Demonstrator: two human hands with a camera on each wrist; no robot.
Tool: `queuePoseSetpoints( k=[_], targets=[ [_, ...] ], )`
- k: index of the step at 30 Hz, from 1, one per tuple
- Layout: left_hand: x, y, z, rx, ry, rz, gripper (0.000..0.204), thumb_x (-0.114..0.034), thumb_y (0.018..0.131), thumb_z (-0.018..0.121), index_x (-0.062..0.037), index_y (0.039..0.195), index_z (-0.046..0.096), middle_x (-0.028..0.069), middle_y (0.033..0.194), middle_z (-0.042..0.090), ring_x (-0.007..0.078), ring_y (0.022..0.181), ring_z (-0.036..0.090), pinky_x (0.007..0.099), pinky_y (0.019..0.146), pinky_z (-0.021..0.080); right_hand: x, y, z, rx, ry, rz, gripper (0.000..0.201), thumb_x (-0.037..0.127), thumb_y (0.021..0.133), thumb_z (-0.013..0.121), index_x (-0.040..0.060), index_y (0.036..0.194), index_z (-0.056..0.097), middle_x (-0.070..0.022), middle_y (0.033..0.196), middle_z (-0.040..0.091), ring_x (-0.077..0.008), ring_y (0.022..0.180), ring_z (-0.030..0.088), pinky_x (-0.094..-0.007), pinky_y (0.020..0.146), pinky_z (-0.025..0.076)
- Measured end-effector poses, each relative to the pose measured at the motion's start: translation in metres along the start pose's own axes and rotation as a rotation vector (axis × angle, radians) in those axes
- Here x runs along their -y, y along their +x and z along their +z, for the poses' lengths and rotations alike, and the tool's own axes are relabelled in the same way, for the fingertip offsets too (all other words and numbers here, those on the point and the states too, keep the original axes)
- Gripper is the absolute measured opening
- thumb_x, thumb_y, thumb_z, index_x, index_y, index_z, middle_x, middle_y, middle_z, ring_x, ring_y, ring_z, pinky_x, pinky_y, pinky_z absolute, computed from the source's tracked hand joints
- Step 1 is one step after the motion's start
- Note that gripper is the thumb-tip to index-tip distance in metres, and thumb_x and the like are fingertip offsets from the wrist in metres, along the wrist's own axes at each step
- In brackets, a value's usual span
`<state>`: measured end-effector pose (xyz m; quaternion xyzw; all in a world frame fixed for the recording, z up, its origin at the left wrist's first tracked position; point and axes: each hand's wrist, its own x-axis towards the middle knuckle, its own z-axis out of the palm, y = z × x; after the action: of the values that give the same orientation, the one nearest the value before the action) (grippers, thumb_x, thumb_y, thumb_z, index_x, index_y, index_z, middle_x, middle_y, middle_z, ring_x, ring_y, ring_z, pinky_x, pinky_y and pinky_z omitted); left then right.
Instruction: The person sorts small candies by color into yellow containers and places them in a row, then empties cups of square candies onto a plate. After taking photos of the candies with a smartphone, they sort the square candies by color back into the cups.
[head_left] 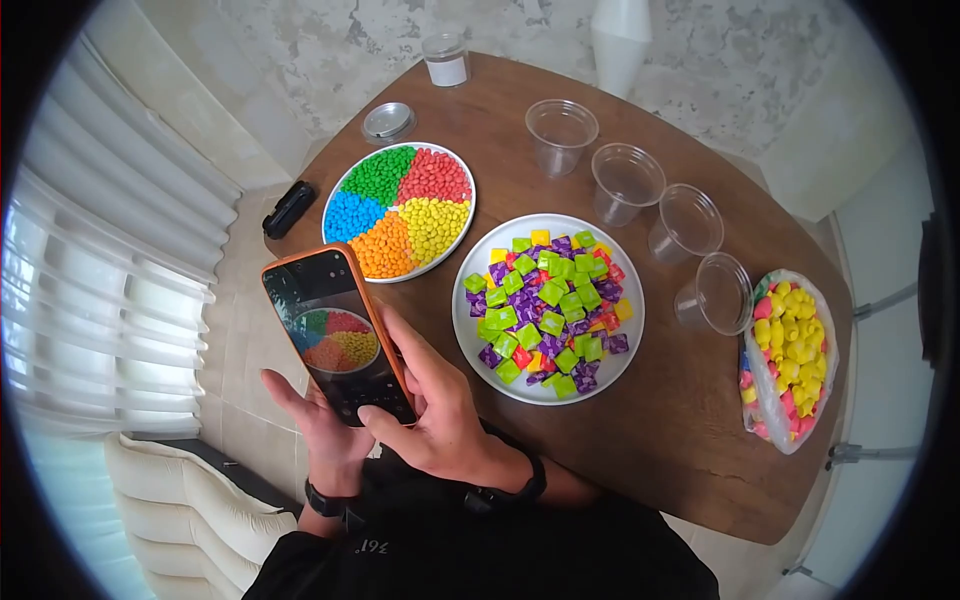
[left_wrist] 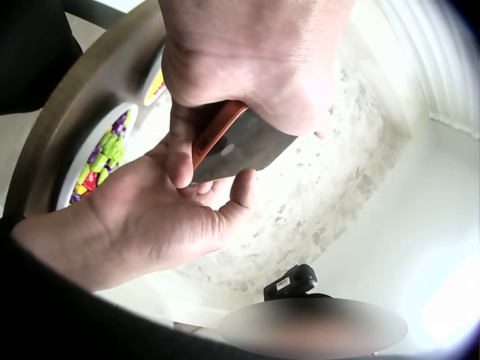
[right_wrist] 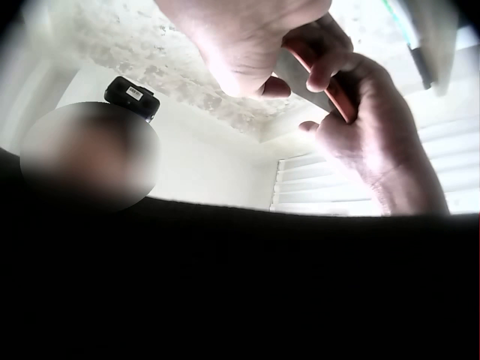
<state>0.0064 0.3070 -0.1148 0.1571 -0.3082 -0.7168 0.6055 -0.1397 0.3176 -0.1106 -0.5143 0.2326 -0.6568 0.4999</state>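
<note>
A smartphone (head_left: 340,350) in an orange case is held tilted over the table's left front edge, its screen showing a plate of coloured candies. Fingers of my left hand (head_left: 335,440) curl round its lower part from behind, while that thumb sticks out to the side. My right hand (head_left: 435,410) grips the right side, its thumb over the lower screen. In the left wrist view, left fingers (left_wrist: 180,161) wrap the phone's edge. Behind it lies a round plate (head_left: 474,205) of small candies sorted into colour wedges. To the right is a white plate (head_left: 640,340) of wrapped candies.
Several clear plastic cups (head_left: 628,178) stand along the far right. A bag (head_left: 790,370) of yellow and pink pieces sits at the table's right edge. At the back are a labelled jar (head_left: 447,62) and a silver-topped container (head_left: 388,122). A black object (head_left: 290,208) lies at the left edge.
</note>
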Motion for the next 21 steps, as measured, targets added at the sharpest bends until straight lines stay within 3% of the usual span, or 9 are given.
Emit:
queuePoseSetpoints(
  k=[14,16,21],
  targets=[
    [-0.003,-0.003,0.005,-0.055,0.041,-0.004,0.102,-0.086,0.099,0.029,-0.0023,0.153,0.05,0.0143,0.145,0.064,0.0291,0.126,0.066,0.0435,0.109,0.053,0.0,0.002,-0.003,0.029,0.0,0.011,0.085,0.002,0.089,0.069,-0.0115,0.161,0.026,-0.0318,0.161,0.041,-0.0378,0.148,0.049,-0.0406,0.117,0.044],
    [-0.003,-0.001,0.007,-0.054,0.022,-0.021,0.102,-0.085,0.099,0.029,-0.0008,0.152,0.051,0.0147,0.145,0.064,0.029,0.125,0.067,0.0434,0.109,0.054,-0.003,0.003,-0.006,0.091,-0.007,-0.019,0.088,-0.007,0.093,0.064,-0.0104,0.165,0.015,-0.0248,0.166,0.035,-0.0249,0.148,0.045,-0.0371,0.118,0.042],
    [-0.002,0.003,0.007,-0.068,0.003,-0.052,0.102,-0.085,0.099,0.029,0.0001,0.15,0.052,0.0147,0.144,0.065,0.0288,0.124,0.067,0.0429,0.109,0.054,-0.006,0.006,-0.007,0.084,0.026,0.001,0.088,-0.009,0.092,0.063,-0.0092,0.166,0.015,-0.024,0.165,0.036,-0.0245,0.147,0.046,-0.037,0.118,0.042]
  ],
)
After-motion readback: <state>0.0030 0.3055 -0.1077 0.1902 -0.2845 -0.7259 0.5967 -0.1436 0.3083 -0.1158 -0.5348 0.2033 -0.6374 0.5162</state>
